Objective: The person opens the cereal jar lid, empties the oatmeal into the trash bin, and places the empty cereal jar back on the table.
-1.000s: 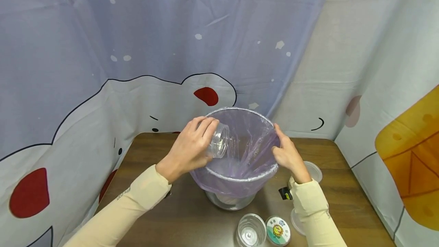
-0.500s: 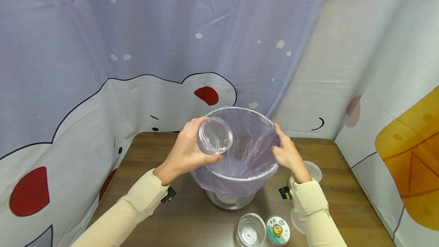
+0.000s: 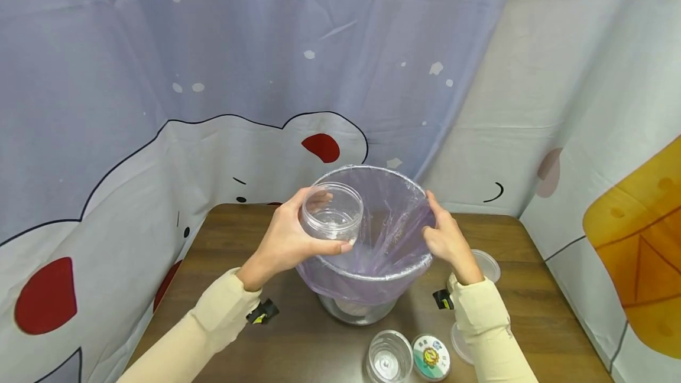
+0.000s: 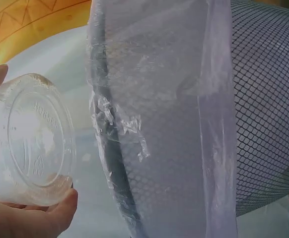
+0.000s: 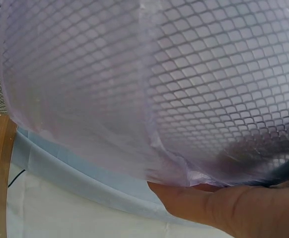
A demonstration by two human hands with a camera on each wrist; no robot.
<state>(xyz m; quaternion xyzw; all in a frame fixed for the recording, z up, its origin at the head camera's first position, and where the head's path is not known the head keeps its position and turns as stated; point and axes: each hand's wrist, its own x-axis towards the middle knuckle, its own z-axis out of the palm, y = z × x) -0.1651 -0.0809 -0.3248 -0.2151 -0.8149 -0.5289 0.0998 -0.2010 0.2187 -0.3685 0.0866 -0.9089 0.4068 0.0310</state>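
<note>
My left hand (image 3: 284, 244) grips a clear plastic jar (image 3: 332, 217), lidless and tilted slightly toward me, above the left rim of the bin. In the left wrist view the jar's round base (image 4: 37, 144) faces the camera, with fingers and thumb on its sides. A mesh trash bin (image 4: 268, 99), lined with a thin purple bag (image 3: 372, 288) folded over its rim, stands on the table. My right hand (image 3: 447, 238) holds the bin's right rim through the bag, thumb on one side and fingers on the other. In the right wrist view the hand (image 5: 234, 206) sits at the rim's edge.
In front of the bin stand a second clear jar (image 3: 389, 359) and a round container with a printed green-and-white top (image 3: 431, 358). Clear lids (image 3: 486, 266) lie near the right forearm. A printed curtain (image 3: 255, 158) hangs behind the wooden table (image 3: 239, 241).
The jar in my left hand has turned from mouth toward the bin to nearly upright, its opening now facing up and toward me. My right hand stays on the rim.
</note>
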